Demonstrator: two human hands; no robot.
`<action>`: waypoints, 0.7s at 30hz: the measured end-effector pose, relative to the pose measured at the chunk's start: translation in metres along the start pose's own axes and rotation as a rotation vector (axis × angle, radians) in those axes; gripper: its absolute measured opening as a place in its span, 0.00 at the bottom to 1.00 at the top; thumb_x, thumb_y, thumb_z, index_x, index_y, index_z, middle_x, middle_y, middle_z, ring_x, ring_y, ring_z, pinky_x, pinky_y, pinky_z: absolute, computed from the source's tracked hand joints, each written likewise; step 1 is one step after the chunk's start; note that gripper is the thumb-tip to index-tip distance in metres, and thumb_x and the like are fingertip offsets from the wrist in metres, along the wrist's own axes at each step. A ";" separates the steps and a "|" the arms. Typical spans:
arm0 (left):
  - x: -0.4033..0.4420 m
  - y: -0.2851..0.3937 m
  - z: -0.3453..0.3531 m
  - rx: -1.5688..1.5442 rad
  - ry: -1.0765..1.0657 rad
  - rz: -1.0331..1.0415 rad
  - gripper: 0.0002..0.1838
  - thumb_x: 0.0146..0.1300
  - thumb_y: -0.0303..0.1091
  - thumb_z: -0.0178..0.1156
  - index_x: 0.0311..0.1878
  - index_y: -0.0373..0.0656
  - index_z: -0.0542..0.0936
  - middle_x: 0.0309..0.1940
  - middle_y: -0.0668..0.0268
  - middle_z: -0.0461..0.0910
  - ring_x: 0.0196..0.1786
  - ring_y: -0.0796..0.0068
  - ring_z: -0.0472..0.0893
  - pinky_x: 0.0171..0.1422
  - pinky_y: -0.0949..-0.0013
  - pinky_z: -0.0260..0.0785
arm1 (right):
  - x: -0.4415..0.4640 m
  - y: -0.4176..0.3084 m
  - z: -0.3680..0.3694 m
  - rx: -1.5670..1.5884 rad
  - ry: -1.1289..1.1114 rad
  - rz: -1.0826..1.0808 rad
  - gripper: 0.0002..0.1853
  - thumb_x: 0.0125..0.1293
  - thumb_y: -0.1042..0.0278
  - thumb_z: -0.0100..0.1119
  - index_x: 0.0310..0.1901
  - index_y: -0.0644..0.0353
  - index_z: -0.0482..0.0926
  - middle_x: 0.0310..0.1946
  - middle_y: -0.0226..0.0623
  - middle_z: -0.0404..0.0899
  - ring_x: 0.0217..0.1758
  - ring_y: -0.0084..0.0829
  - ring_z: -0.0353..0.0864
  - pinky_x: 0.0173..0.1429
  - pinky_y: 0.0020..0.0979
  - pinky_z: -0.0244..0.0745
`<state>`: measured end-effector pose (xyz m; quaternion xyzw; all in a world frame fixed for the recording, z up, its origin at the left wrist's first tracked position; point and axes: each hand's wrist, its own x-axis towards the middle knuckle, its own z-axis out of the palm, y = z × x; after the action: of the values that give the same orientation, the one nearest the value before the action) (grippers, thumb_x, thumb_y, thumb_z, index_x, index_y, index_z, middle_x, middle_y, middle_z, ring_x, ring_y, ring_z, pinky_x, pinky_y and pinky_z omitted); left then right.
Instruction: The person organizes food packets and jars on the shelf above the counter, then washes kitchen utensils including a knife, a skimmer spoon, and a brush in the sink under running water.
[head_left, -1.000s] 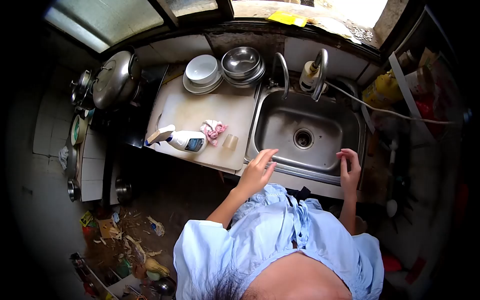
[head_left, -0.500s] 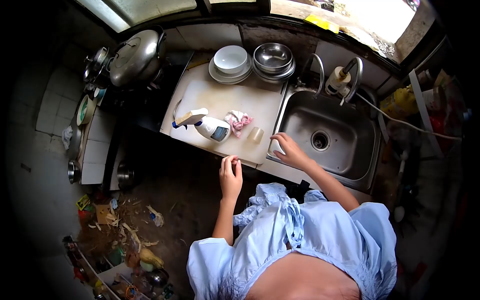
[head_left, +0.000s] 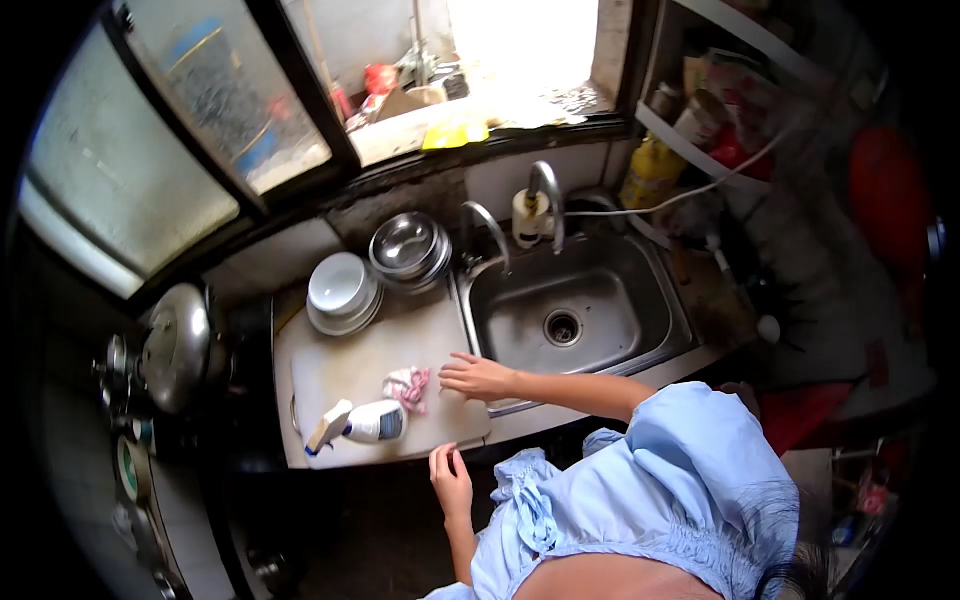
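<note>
**Cloth (head_left: 407,388) lies left of the nearer, right hand (head_left: 478,378)**

Sink (head_left: 500,315): right forearm crosses its front rim. White board (head_left: 340,365): left of the sink. Spray bottle (head_left: 378,422): lying on the board, long axis roughly left-right, nozzle end left. Left hand (head_left: 452,485): at the board's front edge, loosely curled, empty. Cloth: on the board, just beyond the bottle's base; whether the right fingers grip anything cannot be told.

The counter (head_left: 520,424) is pale, with a sink (head_left: 610,330) set into its right part. On it lies a white cutting board (head_left: 345,372), bearing a spray bottle (head_left: 377,422) on its side and a crumpled pink-and-white cloth (head_left: 407,388). At the back, a white bowl (head_left: 338,283) sits on stacked plates (head_left: 348,325), just beside stacked metal bowls (head_left: 405,245).
</note>
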<state>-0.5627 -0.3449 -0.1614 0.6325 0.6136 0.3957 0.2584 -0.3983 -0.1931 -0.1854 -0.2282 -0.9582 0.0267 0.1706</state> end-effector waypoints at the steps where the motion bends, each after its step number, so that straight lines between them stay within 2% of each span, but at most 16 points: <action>1: 0.005 0.003 0.001 -0.018 -0.046 -0.025 0.06 0.56 0.23 0.49 0.37 0.34 0.72 0.35 0.56 0.72 0.36 0.60 0.74 0.40 0.66 0.67 | -0.005 -0.001 -0.013 0.077 0.155 0.154 0.29 0.40 0.65 0.65 0.47 0.60 0.66 0.47 0.38 0.66 0.56 0.35 0.62 0.63 0.39 0.54; 2: 0.010 0.006 0.003 -0.037 -0.098 -0.034 0.06 0.56 0.23 0.49 0.37 0.34 0.72 0.35 0.56 0.72 0.36 0.60 0.74 0.40 0.66 0.67 | -0.012 0.001 -0.033 0.224 0.204 0.318 0.30 0.39 0.66 0.66 0.46 0.60 0.65 0.47 0.39 0.66 0.56 0.37 0.62 0.60 0.39 0.57; 3: 0.016 0.006 0.007 -0.051 -0.146 -0.054 0.06 0.56 0.23 0.49 0.37 0.34 0.72 0.35 0.56 0.72 0.36 0.60 0.73 0.40 0.65 0.67 | -0.021 0.000 -0.062 0.290 0.343 0.443 0.29 0.40 0.67 0.67 0.47 0.59 0.66 0.45 0.40 0.66 0.54 0.38 0.63 0.58 0.37 0.59; 5: 0.026 0.002 0.022 -0.079 -0.206 0.007 0.06 0.56 0.23 0.49 0.37 0.34 0.72 0.34 0.56 0.72 0.36 0.60 0.73 0.41 0.64 0.66 | -0.050 0.015 -0.120 0.379 0.558 0.551 0.31 0.45 0.65 0.66 0.51 0.60 0.62 0.44 0.39 0.68 0.52 0.37 0.66 0.59 0.36 0.59; 7: 0.040 0.019 0.033 -0.072 -0.280 0.092 0.06 0.55 0.23 0.49 0.36 0.35 0.72 0.34 0.56 0.72 0.36 0.60 0.73 0.41 0.64 0.65 | -0.083 0.024 -0.192 0.374 0.834 0.665 0.38 0.47 0.62 0.66 0.57 0.59 0.55 0.40 0.40 0.70 0.48 0.36 0.70 0.55 0.32 0.62; 8: 0.046 0.022 0.040 -0.072 -0.338 0.162 0.06 0.55 0.23 0.49 0.36 0.35 0.72 0.33 0.56 0.72 0.36 0.60 0.73 0.41 0.64 0.65 | -0.105 0.032 -0.230 0.300 0.903 0.683 0.41 0.49 0.60 0.64 0.60 0.58 0.50 0.41 0.39 0.71 0.48 0.33 0.71 0.55 0.32 0.62; 10: 0.055 0.030 0.056 -0.052 -0.401 0.307 0.05 0.56 0.24 0.50 0.35 0.36 0.73 0.32 0.57 0.73 0.35 0.60 0.74 0.41 0.64 0.65 | -0.139 0.043 -0.317 0.180 1.142 0.665 0.36 0.53 0.61 0.61 0.59 0.57 0.52 0.42 0.38 0.70 0.49 0.32 0.70 0.54 0.33 0.65; 11: 0.058 0.039 0.062 -0.057 -0.408 0.324 0.05 0.56 0.24 0.50 0.35 0.36 0.73 0.32 0.57 0.73 0.35 0.60 0.74 0.41 0.64 0.65 | -0.146 0.037 -0.363 0.158 1.260 0.706 0.33 0.54 0.61 0.60 0.57 0.59 0.55 0.42 0.39 0.69 0.49 0.31 0.71 0.51 0.30 0.69; 12: 0.059 0.050 0.068 -0.065 -0.465 0.327 0.05 0.56 0.25 0.50 0.35 0.36 0.73 0.32 0.57 0.73 0.34 0.60 0.74 0.41 0.64 0.65 | -0.165 0.051 -0.403 0.009 1.334 0.633 0.30 0.54 0.60 0.59 0.55 0.60 0.57 0.43 0.40 0.69 0.48 0.32 0.71 0.48 0.30 0.71; 13: 0.060 0.059 0.074 -0.071 -0.521 0.328 0.05 0.56 0.25 0.50 0.35 0.37 0.73 0.31 0.58 0.74 0.33 0.61 0.75 0.40 0.64 0.65 | -0.178 0.061 -0.442 -0.054 1.395 0.643 0.29 0.54 0.60 0.59 0.54 0.59 0.58 0.43 0.41 0.69 0.47 0.32 0.72 0.49 0.30 0.71; 14: 0.062 0.062 0.082 -0.094 -0.536 0.373 0.05 0.56 0.26 0.51 0.36 0.38 0.74 0.32 0.59 0.74 0.32 0.62 0.75 0.39 0.64 0.65 | -0.185 0.069 -0.479 -0.166 1.479 0.647 0.21 0.56 0.63 0.56 0.50 0.59 0.63 0.40 0.40 0.71 0.44 0.31 0.73 0.47 0.28 0.70; 16: 0.065 0.070 0.091 -0.085 -0.573 0.428 0.05 0.56 0.26 0.51 0.36 0.39 0.74 0.33 0.59 0.74 0.32 0.62 0.75 0.39 0.64 0.65 | -0.211 0.102 -0.549 -0.299 1.427 0.721 0.25 0.53 0.58 0.60 0.50 0.61 0.66 0.42 0.38 0.71 0.46 0.29 0.72 0.50 0.29 0.68; 18: 0.066 0.075 0.095 -0.058 -0.613 0.487 0.06 0.55 0.27 0.51 0.37 0.40 0.74 0.35 0.60 0.75 0.34 0.62 0.75 0.39 0.65 0.64 | -0.213 0.125 -0.599 -0.618 1.323 1.191 0.33 0.46 0.61 0.60 0.53 0.69 0.61 0.50 0.54 0.65 0.58 0.49 0.61 0.60 0.37 0.59; 19: 0.065 0.074 0.097 -0.062 -0.612 0.485 0.06 0.55 0.27 0.51 0.37 0.40 0.74 0.35 0.60 0.75 0.34 0.62 0.75 0.39 0.65 0.64 | -0.220 0.138 -0.612 -0.619 1.319 1.190 0.33 0.46 0.61 0.60 0.53 0.69 0.61 0.50 0.54 0.65 0.58 0.49 0.61 0.60 0.37 0.59; 21: 0.064 0.067 0.099 -0.039 -0.554 0.461 0.07 0.55 0.27 0.51 0.37 0.40 0.74 0.35 0.60 0.75 0.36 0.61 0.75 0.40 0.64 0.63 | -0.245 0.175 -0.626 -0.979 1.120 1.435 0.39 0.43 0.54 0.61 0.53 0.72 0.60 0.48 0.57 0.67 0.56 0.49 0.64 0.57 0.37 0.63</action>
<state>-0.4476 -0.2743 -0.1499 0.8324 0.3540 0.2688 0.3311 0.0937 -0.1622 0.3034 -0.7700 -0.2858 -0.3809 0.4246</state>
